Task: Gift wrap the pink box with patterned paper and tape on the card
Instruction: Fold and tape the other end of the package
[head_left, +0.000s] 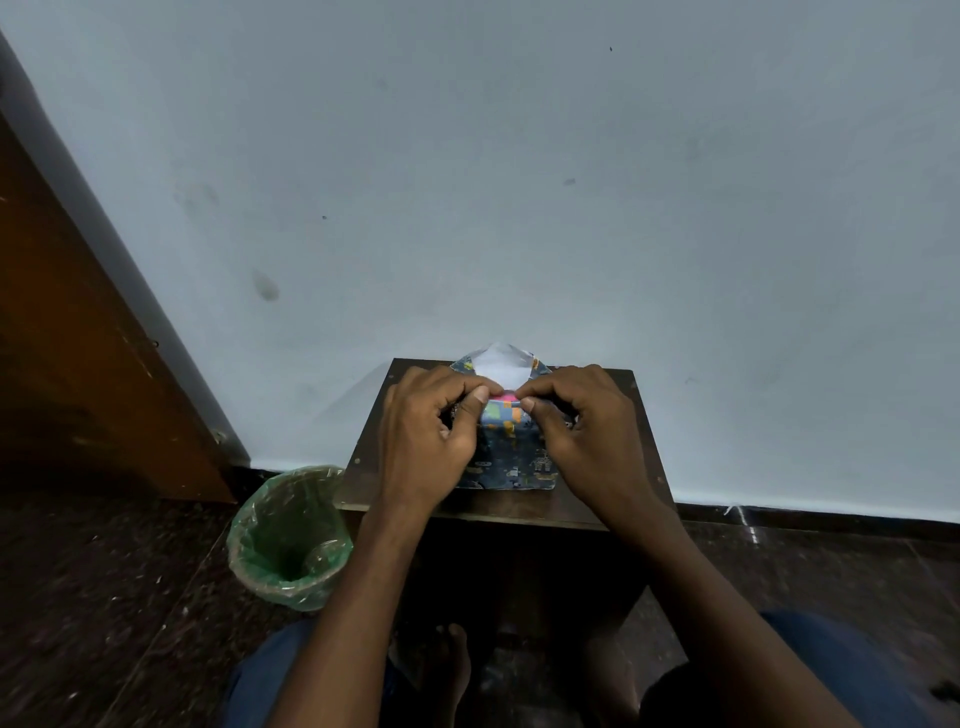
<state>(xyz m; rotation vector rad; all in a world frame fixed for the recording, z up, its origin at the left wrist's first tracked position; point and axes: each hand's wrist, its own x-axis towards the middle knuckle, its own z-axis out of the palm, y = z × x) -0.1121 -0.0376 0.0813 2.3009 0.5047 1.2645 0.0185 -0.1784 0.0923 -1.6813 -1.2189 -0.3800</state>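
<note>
The pink box (505, 397) sits mid-bench (613, 467), almost wholly cloaked in patterned paper (519, 457); only a sliver shows between the thumbs. The left hand (431, 426) at 9 o'clock and the right hand (582, 421) at 3 o'clock each pinch the paper's upper fold. The sheet looks thin and crease-prone, the box light but stiff, so I'd hold it at the folded edges. A white flap stands at 12 o'clock.

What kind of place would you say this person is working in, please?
Probably a plain room in a home: a small dark wooden table pushed against a bare pale wall, a lined green wastebasket on a speckled stone floor.
</note>
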